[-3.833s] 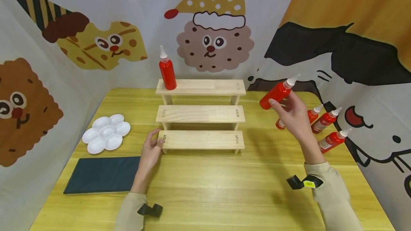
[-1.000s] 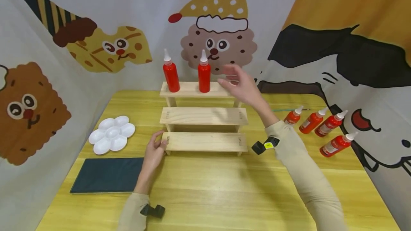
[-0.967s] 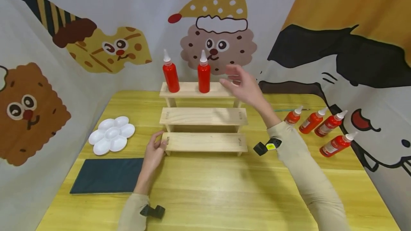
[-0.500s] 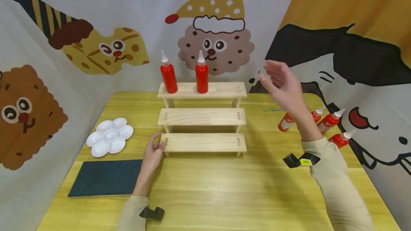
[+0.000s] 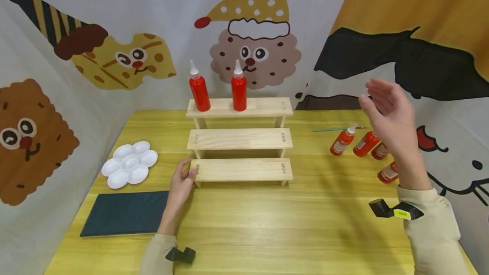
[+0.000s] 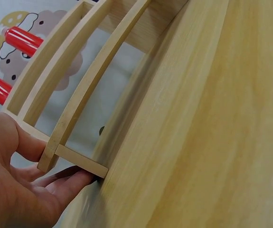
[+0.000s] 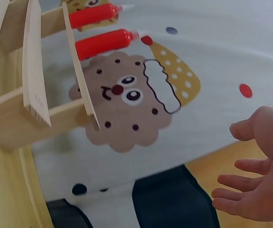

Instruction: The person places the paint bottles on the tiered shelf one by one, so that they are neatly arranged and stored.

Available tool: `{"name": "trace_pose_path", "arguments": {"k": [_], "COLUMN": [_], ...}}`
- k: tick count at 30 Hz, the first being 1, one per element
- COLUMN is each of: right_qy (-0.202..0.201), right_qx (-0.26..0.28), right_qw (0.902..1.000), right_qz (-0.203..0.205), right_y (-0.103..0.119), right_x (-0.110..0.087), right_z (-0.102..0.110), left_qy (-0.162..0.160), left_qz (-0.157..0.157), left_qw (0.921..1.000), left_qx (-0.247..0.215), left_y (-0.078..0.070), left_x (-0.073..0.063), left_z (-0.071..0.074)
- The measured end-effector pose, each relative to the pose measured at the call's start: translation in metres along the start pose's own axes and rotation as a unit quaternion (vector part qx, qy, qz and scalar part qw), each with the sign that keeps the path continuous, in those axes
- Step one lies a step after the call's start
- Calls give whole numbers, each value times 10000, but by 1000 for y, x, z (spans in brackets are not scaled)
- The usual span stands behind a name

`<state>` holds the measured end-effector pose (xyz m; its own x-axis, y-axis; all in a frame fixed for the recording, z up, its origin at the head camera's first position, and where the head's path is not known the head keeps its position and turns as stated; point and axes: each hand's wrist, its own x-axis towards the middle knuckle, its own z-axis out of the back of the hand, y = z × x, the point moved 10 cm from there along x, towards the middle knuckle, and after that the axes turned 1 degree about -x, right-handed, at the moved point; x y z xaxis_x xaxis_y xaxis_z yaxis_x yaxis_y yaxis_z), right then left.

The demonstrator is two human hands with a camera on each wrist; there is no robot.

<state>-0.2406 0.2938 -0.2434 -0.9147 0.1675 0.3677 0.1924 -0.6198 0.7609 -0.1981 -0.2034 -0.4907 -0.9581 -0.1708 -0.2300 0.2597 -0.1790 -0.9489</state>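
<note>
Left hand [image 5: 181, 186]: rests low at the left end of the wooden stand [image 5: 240, 169], pinching the end of the lowest shelf, thumb on the near side in the left wrist view and fingers reaching beneath, beside the short support.
Right hand [image 5: 393, 116]: raised above the right side of the table [image 5: 244, 224], fingers relaxed and slightly bent, thumb spread well away from them; wrist below, forearm rising from the lower right.
Top shelf [image 5: 267, 106]: bears two upright red bottles with white nozzles, the first bottle [image 5: 200, 93] at the left end, the second bottle [image 5: 239, 94] near the middle, apart from each other.
Loose bottles [image 5: 342, 141]: a group of four on the table right of the stand, below the right hand, some partly covered by the hand and wrist.
Paintbrush [image 5: 328, 130]: lies just behind the loose bottles.
Change, second bottle: held in the air by the right hand in the earliest frame, it now stands on the top shelf.
Change, right hand: beside the second bottle one second earlier, it is now well to the right.
Change, left hand: same hold throughout.
</note>
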Motion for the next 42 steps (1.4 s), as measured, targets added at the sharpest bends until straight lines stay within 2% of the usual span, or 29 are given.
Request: {"name": "trace_pose_path", "arguments": {"k": [6, 12, 17, 22, 26, 31, 42], "right_qy": [-246, -515, -916, -1192, -1247, -1229, -1118], "right_qx": [-17, 68, -14, -144, -257, -282, -436], "right_qw": [9989, 9938, 9866, 9732, 9615, 9523, 9350], "right_qz": [-395, -984, -1351, -1964, -2434, -2778, -3336], "right_y": [-21, -48, -71, -98, -118, -135, -170], "right_x": [-8, -19, -29, -42, -51, -56, -81], "right_z": [21, 43, 63, 78, 80, 78, 84], "left_qy": [-41, -7, 16, 26, 62, -27, -81], "left_qz": [-96, -110, -101, -116, -38, 13, -37], "left_qw": [9999, 9999, 9999, 9999, 10000, 10000, 9998], "left_qx": [25, -25, -70, -31, -16, -74, -165], "left_y": [0, 0, 0, 0, 2, 3, 0], "left_x": [0, 1, 2, 2, 2, 1, -1], "left_z": [1, 0, -2, -4, -2, 5, 1]}}
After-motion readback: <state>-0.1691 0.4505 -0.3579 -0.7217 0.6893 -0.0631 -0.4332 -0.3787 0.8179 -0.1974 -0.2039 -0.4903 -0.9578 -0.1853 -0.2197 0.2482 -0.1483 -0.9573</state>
